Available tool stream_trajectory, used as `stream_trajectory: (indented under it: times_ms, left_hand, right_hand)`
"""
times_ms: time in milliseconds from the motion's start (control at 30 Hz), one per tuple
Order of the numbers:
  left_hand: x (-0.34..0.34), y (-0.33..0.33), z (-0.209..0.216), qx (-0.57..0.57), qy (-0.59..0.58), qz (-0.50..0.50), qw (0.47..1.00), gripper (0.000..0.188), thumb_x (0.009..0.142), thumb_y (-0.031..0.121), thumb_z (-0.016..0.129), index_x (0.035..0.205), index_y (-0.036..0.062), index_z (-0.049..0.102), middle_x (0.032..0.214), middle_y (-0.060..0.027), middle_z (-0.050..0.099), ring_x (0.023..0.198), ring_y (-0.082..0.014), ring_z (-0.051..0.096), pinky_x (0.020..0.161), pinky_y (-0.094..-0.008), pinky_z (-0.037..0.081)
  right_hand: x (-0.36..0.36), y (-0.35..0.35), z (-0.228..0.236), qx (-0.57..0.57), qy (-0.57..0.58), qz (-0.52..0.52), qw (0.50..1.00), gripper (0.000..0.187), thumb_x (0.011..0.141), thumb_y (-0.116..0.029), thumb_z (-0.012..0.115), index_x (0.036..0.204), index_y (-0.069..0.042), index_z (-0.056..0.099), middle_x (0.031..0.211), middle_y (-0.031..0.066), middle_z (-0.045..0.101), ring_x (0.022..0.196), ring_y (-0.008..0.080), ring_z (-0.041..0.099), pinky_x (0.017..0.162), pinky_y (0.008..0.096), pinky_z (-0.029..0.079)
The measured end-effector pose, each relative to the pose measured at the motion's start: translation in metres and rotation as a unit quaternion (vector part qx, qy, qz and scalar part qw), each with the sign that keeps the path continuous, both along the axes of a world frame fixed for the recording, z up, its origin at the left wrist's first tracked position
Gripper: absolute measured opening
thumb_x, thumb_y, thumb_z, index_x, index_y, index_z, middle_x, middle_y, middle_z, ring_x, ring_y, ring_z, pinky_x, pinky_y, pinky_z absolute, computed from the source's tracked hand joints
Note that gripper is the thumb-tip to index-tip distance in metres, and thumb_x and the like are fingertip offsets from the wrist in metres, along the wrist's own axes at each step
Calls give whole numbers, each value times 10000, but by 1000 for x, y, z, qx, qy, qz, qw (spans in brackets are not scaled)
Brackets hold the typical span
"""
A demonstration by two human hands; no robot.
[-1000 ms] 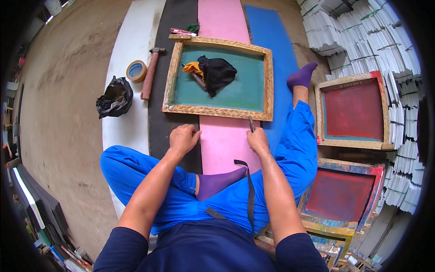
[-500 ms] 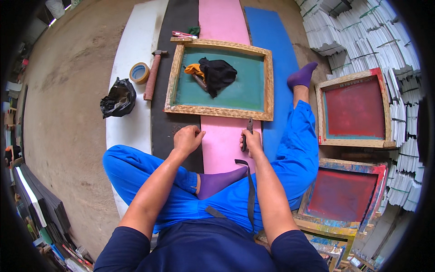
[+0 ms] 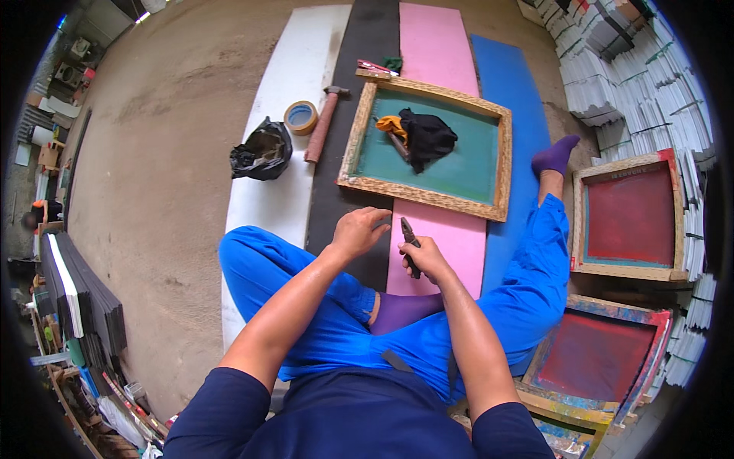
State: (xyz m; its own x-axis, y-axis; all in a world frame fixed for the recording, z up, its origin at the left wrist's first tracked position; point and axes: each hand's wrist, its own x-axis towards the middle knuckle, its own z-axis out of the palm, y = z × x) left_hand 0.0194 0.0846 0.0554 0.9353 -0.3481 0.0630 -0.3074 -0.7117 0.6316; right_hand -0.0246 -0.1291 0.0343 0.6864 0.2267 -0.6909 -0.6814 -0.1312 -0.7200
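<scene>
A pair of pliers (image 3: 410,243) is held in the right hand (image 3: 428,260), the fingers wrapped around the handles and the dark jaws pointing up and away from the body. The left hand (image 3: 358,232) is seen just beside it to the left, with its grip half curled and holding nothing (the fingertips are bent over the dark mat (image 3: 359,115)). Both hands hover above the strips of foam on the floor, at the border of the dark mat and the pink mat (image 3: 440,229).

Just beyond the hands lies a wooden frame (image 3: 427,195) with a green screen, on which a black cloth (image 3: 427,138) and a yellow cloth (image 3: 391,124) are piled. Further left of the left hand, a hammer (image 3: 321,126), a roll of tape (image 3: 300,117) and a black bag (image 3: 261,151) are laid on the white mat (image 3: 287,199). To the right of the right hand, red-screened frames (image 3: 628,218) are stacked.
</scene>
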Motion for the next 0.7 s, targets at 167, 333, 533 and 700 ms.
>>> stream_trajectory:
  times_ms: [167, 333, 533, 700]
  left_hand:
    - [0, 28, 4, 50, 18, 12, 999, 169, 890, 234, 723, 1000, 115, 773, 973, -104, 739, 920, -319, 711, 808, -430, 563]
    - [-2, 42, -4, 88, 32, 29, 995, 161, 905, 243, 691, 950, 119, 782, 946, -114, 744, 910, -323, 714, 806, -441, 562]
    - [0, 48, -9, 194, 125, 88, 969, 207, 901, 317, 708, 960, 144, 806, 919, -129, 761, 887, -324, 737, 804, -446, 579]
    - [5, 43, -3, 271, 169, 120, 940, 320, 823, 438, 785, 906, 129, 800, 860, -147, 754, 861, -344, 735, 761, -461, 579]
  right_hand:
    - [5, 43, 0, -1, 18, 79, 997, 247, 970, -255, 664, 934, -21, 597, 670, 69, 635, 497, 163, 622, 391, 329, 454]
    - [11, 51, 4, 34, 63, 116, 991, 241, 989, -250, 646, 1021, -19, 584, 790, 106, 681, 596, 175, 677, 475, 322, 532]
    - [4, 28, -13, 40, 56, 64, 996, 231, 1009, -230, 618, 1056, -11, 559, 887, 119, 650, 730, 196, 681, 577, 340, 577]
    - [3, -29, -24, -60, 23, -42, 997, 173, 972, -179, 622, 1000, -20, 561, 802, 77, 621, 653, 181, 641, 522, 351, 553]
